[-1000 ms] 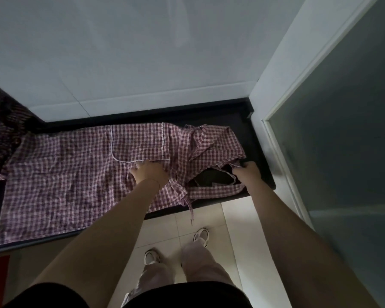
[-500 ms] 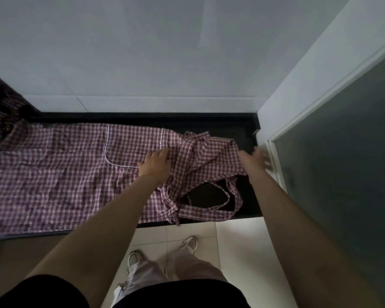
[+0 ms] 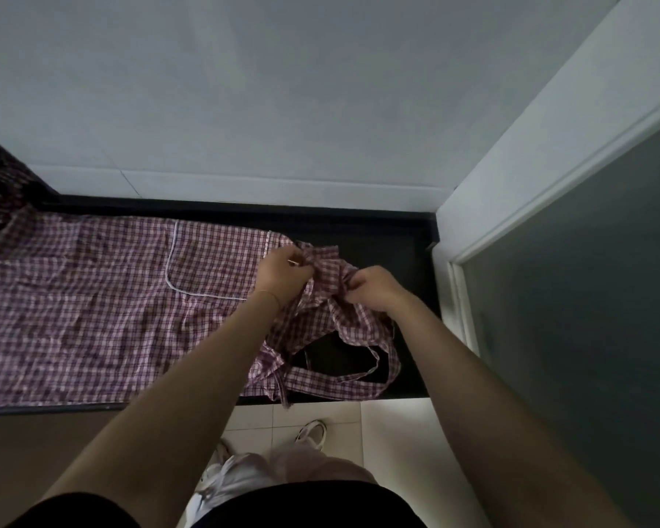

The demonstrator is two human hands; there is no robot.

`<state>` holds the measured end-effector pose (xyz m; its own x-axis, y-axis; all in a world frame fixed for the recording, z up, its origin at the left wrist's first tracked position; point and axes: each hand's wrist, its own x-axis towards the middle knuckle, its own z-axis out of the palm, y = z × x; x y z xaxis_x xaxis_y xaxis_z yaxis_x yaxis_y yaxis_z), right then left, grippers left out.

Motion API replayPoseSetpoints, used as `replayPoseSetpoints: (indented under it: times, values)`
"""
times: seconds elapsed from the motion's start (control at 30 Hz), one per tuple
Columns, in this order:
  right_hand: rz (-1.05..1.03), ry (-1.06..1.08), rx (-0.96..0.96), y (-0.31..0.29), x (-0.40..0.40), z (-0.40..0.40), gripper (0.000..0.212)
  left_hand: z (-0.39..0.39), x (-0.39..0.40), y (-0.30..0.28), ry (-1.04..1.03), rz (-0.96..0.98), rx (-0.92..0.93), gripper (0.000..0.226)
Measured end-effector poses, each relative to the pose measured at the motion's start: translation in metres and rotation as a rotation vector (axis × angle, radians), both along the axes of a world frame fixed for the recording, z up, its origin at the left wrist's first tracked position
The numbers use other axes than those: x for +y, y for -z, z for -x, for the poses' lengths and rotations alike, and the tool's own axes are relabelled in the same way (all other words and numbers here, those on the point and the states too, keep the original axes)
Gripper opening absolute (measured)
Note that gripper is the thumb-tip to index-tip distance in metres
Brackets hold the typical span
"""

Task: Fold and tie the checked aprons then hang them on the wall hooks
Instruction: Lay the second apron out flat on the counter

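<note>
Head view shows me both hands bunching cloth at the apron's [image 3: 103, 310] bib end. My left hand [image 3: 282, 278] has its fingers curled round a gathered fold just right of the white-piped pocket [image 3: 214, 261]. My right hand [image 3: 376, 289] pinches the same bunch from the far side of that pocket. From there the apron spreads flat leftward across the dark counter [image 3: 378, 234], and its straps [image 3: 336, 384] loop toward the counter's near edge, one end hanging over. Beyond the counter's right end stands a white door frame [image 3: 542, 173]. Below the counter's edge I see pale floor tiles [image 3: 393, 432] and shoes [image 3: 313, 432].
</note>
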<state>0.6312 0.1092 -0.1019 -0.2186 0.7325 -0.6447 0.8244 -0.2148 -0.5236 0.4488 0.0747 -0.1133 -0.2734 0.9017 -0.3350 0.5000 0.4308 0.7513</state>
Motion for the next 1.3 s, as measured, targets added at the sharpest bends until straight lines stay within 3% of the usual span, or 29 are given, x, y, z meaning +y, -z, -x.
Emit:
replayPoseSetpoints:
  times: [0.07, 0.1, 0.17, 0.23, 0.27, 0.33, 0.4, 0.43, 0.5, 0.57, 0.67, 0.77, 0.87, 0.93, 1.03, 1.1, 1.17, 1.23, 1.3]
  values:
    - [0.012, -0.047, -0.044, 0.005, -0.005, 0.002, 0.013, -0.009, 0.001, -0.021, -0.059, -0.085, -0.17, 0.011]
    - [0.031, -0.062, -0.049, 0.004, -0.008, 0.003, 0.004, -0.011, 0.002, -0.031, 0.005, -0.101, -0.233, 0.015]
    - [0.095, -0.077, -0.019, 0.0, -0.009, 0.003, 0.014, -0.016, 0.003, -0.053, 0.37, 0.035, -0.278, 0.018]
    - [0.161, -0.074, -0.024, -0.007, -0.006, 0.0, 0.009, -0.015, 0.002, -0.071, 0.689, 0.233, -0.223, 0.01]
    - [0.174, -0.006, -0.039, -0.006, -0.001, -0.004, 0.02, -0.011, 0.005, -0.074, 0.695, 0.233, -0.204, 0.017]
    - [0.147, 0.228, -0.047, -0.003, 0.009, -0.016, 0.028, 0.0, 0.014, -0.072, 0.432, 0.105, -0.205, 0.029]
    - [-0.008, 0.382, -0.072, -0.002, 0.017, -0.026, 0.024, 0.014, 0.021, -0.055, 0.181, 0.003, -0.025, 0.029]
    - [-0.096, 0.417, -0.097, -0.001, 0.02, -0.03, 0.023, 0.02, 0.022, -0.043, 0.159, 0.04, 0.127, 0.025]
    - [-0.239, 0.414, -0.102, 0.0, 0.02, -0.03, 0.024, 0.029, 0.015, -0.017, 0.266, 0.228, 0.338, 0.031]
    - [-0.277, 0.4, -0.022, 0.002, 0.02, -0.024, 0.043, 0.031, 0.003, 0.007, 0.41, 0.398, 0.427, 0.062]
    - [-0.314, 0.218, 0.048, 0.01, 0.022, -0.012, 0.07, 0.026, -0.013, 0.025, 0.515, 0.468, 0.542, 0.093]
    - [-0.35, -0.061, -0.053, 0.021, 0.026, -0.001, 0.071, 0.025, -0.016, 0.029, 0.539, 0.448, 0.602, 0.091]
    - [-0.38, -0.274, -0.386, 0.026, 0.031, 0.007, 0.036, 0.03, -0.015, 0.032, 0.524, 0.455, 0.557, 0.075]
    - [-0.396, -0.262, -0.605, 0.024, 0.035, 0.003, 0.037, 0.035, -0.016, 0.033, 0.488, 0.452, 0.544, 0.065]
    - [-0.52, -0.026, -0.736, 0.004, 0.042, -0.028, 0.036, 0.044, -0.019, 0.035, 0.413, 0.447, 0.518, 0.056]
    - [-0.676, 0.187, -0.629, -0.009, 0.049, -0.052, 0.024, 0.047, -0.02, 0.036, 0.363, 0.447, 0.497, 0.052]
    - [-0.744, 0.364, -0.366, -0.019, 0.051, -0.065, 0.01, 0.049, -0.018, 0.037, 0.325, 0.451, 0.481, 0.049]
    - [-0.658, 0.481, -0.092, -0.029, 0.053, -0.066, 0.006, 0.049, -0.015, 0.038, 0.32, 0.453, 0.465, 0.048]
    - [-0.453, 0.395, -0.006, -0.04, 0.05, -0.059, 0.018, 0.05, -0.013, 0.039, 0.339, 0.466, 0.466, 0.056]
